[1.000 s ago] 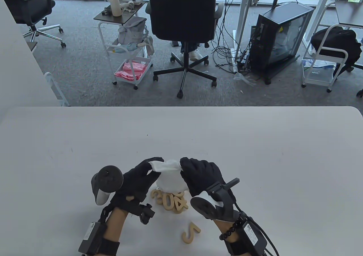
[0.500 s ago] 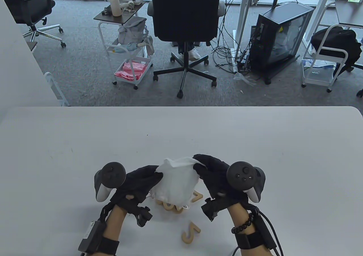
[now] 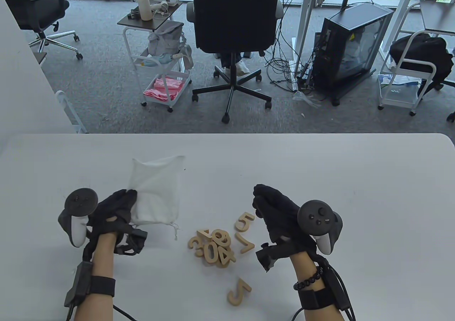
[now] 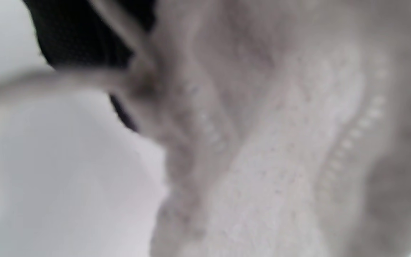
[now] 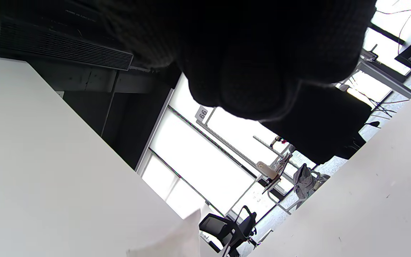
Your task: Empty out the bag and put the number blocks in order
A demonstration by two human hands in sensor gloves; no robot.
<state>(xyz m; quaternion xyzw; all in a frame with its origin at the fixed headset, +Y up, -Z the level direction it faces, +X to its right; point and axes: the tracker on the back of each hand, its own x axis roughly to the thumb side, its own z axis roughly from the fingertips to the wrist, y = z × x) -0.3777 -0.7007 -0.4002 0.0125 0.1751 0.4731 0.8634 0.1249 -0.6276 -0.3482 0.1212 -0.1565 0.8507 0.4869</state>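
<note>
1. Two risks are judged from here: the heaped number blocks [image 3: 213, 247] overlap one another just left of the right hand [image 3: 275, 210], so lifting one could drag or flip its neighbours; and the drawstring bag [image 3: 155, 191], if released close to the heap, could be swept back over the digits.
2. The bag is pinched at its near-left edge by the left hand [image 3: 113, 212], the fingers curled onto the cloth; the rest lies flat on the tabletop [image 3: 320, 178], reaching away from that grip, its cord trailing toward the heap. In the left wrist view only blurred white weave [image 4: 262, 160] fills the frame.
3. The bag looks flat and is judged emptied; whether a block is left inside cannot be told.
4. Nothing is held by the right hand: its fingers are curled loosely, hovering beside a wooden 5 [image 3: 245, 221] and a 7 [image 3: 245, 244].
5. A second 5 [image 3: 239, 292] lies apart, nearer the person than both grips.
6. Sorting is judged not yet begun.
</note>
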